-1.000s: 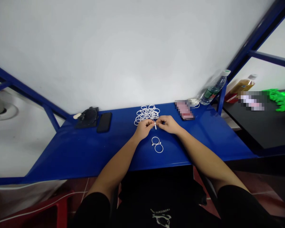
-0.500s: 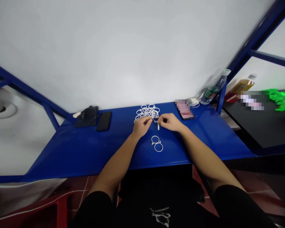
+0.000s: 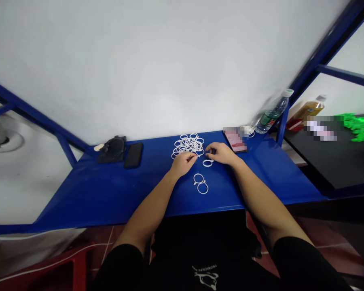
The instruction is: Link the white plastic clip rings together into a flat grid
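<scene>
Against the wall (image 3: pixel 170 72), a blue table (image 3: pixel 109 190) bears rings (image 3: pixel 188 144).

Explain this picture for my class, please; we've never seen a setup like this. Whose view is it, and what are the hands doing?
There is no machine here: a camera worn on a person's head looks forward and down at their own bare hands. On the blue table, a pile of white rings lies near the wall. The left hand is at its near edge, fingertips together; whether they grip a ring is too small to tell. The right hand is beside a separate ring, thumb and forefinger apart. Nearer the person lie two more rings. A black phone lies to the left; a plastic bottle stands to the right.
</scene>
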`<action>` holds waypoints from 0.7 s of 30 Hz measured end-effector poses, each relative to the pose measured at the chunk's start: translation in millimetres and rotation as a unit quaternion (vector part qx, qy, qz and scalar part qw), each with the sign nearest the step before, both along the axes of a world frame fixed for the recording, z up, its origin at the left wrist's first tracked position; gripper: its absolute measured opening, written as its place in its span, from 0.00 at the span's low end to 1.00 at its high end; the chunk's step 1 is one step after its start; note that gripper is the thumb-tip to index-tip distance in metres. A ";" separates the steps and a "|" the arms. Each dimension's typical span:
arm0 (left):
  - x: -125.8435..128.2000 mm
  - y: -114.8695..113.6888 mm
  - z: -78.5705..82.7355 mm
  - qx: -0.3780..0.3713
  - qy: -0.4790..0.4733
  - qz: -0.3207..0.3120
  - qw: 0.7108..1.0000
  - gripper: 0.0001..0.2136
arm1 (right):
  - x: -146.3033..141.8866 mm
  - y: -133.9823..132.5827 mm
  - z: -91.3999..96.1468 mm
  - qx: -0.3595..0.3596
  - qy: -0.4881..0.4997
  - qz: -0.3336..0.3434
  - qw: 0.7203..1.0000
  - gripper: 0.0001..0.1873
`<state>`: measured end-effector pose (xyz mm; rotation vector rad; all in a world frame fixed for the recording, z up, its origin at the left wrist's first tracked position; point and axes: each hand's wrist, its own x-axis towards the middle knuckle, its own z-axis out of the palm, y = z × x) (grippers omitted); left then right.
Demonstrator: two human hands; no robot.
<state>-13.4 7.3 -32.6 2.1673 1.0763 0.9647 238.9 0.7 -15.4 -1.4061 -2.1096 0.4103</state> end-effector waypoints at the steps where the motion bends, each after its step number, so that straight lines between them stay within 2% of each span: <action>1: 1.0 -1.8 0.9 0.000 0.010 -0.013 1.000 0.08 | 0.0 0.4 -1.5 0.009 -0.006 -0.001 1.000 0.12; 4: 4.0 -6.8 3.1 0.004 0.037 -0.053 0.998 0.08 | -3.5 0.1 -5.7 0.037 -0.032 -0.002 0.999 0.18; 8: 9.9 -12.6 2.5 0.046 0.066 -0.129 0.988 0.07 | -13.7 -2.4 -8.8 0.051 -0.068 -0.004 0.996 0.25; 11: 14.0 -16.4 1.3 0.057 0.090 -0.170 0.980 0.08 | -22.6 -3.2 -8.4 0.054 -0.080 0.016 0.995 0.30; 15: 16.0 -20.1 2.9 0.052 0.105 -0.194 0.974 0.09 | -30.5 -2.2 -8.1 0.030 -0.098 0.034 0.994 0.27; 18: 16.6 -21.8 5.6 0.051 0.094 -0.209 0.972 0.10 | -29.9 -1.0 -9.6 0.025 -0.097 0.023 0.995 0.22; 21: 17.3 -23.3 7.4 0.044 0.094 -0.221 0.970 0.10 | -25.5 0.4 -11.8 0.030 -0.069 0.008 0.997 0.22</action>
